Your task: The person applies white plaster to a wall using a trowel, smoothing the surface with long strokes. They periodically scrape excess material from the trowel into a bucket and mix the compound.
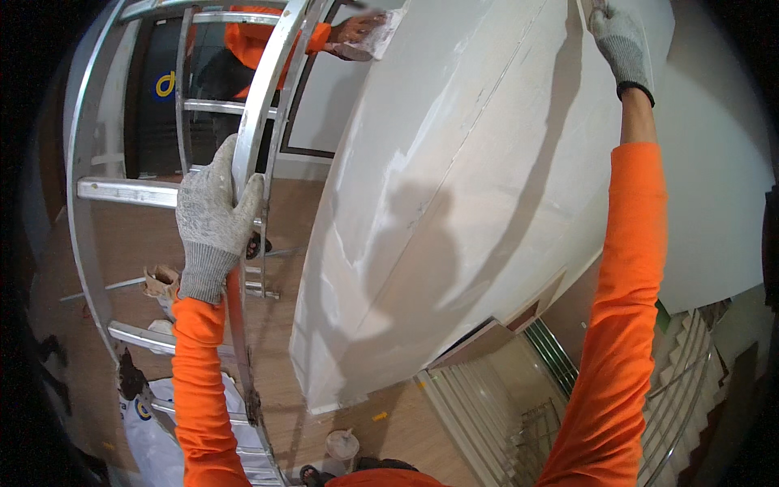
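My left hand [215, 207], in a grey knitted glove, is closed round the side rail of an aluminium ladder [130, 192], thumb on one side and fingers on the other. My right hand [619, 40], gloved alike, is raised high against a tall white plastered panel [454, 162]. Its fingers are closed on something thin and pale, mostly cut off by the upper edge, so I cannot make out its kind. The panel carries smeared filler and a long seam line; shadows fall across it.
Another person's hand [361, 36], with an orange sleeve, presses the panel's far left edge beyond the ladder. Below are a wooden floor [389, 426], a bucket [342, 445], a white sack [154, 438] and an open paper bag [161, 282]. Stairs [487, 406] descend at the lower right.
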### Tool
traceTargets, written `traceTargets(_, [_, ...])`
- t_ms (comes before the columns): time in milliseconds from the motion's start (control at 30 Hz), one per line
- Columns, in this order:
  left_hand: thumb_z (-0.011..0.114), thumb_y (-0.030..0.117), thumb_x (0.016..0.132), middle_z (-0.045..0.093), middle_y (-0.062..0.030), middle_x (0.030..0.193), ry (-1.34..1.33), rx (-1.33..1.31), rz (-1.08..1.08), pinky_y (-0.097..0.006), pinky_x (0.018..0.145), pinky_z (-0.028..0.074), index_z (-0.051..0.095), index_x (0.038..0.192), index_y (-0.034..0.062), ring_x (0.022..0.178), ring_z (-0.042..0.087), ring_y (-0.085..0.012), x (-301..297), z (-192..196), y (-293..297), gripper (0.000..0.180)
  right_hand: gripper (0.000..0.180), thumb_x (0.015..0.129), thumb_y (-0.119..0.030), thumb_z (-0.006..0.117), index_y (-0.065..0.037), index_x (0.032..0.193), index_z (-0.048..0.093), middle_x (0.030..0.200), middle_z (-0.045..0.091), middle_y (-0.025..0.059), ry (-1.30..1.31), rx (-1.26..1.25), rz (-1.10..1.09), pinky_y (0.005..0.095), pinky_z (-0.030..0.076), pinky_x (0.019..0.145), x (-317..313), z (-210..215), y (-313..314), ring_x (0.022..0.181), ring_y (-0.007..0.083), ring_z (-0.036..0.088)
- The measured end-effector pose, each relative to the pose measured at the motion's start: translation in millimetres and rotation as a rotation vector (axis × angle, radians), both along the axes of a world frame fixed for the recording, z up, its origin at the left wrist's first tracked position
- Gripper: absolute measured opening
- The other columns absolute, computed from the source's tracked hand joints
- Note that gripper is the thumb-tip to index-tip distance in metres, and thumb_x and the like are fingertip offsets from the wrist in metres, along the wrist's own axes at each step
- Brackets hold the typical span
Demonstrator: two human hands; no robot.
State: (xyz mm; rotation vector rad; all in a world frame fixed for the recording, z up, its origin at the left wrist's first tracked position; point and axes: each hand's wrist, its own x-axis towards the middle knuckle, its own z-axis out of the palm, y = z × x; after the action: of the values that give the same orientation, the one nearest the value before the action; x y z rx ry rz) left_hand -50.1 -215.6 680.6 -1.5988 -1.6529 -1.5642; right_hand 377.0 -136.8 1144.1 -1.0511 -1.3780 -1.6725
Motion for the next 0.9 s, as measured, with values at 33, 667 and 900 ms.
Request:
traceTargets(33, [0.07,0.03,0.09,0.069,-0.0216,0.094,-0.021,-0.006,-0.028,-0.047,0.083,0.051,0.056,0.142,0.0051,0.087,0.065,-0.0348,0,-2,4,0.059,0.053,0.102,-0.043,0.05,0.002,0.129,0.059,0.107,0.07,0.0268,-0.128,0.03,-0.014,0.0483,0.052,0.09,2,-13,9,0.099,0.0357,0.069])
traceTargets(667, [0.069,0.03,0.092,0.067,-0.0211,0.086,0.061,0.012,0.031,-0.047,0.082,0.051,0.052,0.145,0.0033,0.082,0.065,-0.0345,6,2,3,0.061,0.038,0.1,-0.025,0.054,0.003,0.124,0.063,0.083,0.07,0.0208,-0.189,-0.033,-0.038,0.0442,0.058,0.079,-41,-153,1,0.077,0.0325,0.07])
traceTargets(900, [0.071,0.032,0.091,0.065,-0.0202,0.085,0.075,0.022,0.05,-0.048,0.083,0.051,0.053,0.143,0.0021,0.084,0.065,-0.0339,-13,1,-3,0.062,0.041,0.099,-0.027,0.057,-0.005,0.132,0.062,0.092,0.07,0.0222,-0.064,-0.18,0.036,0.0444,0.057,0.077,-65,-170,-36,0.077,0.0315,0.07])
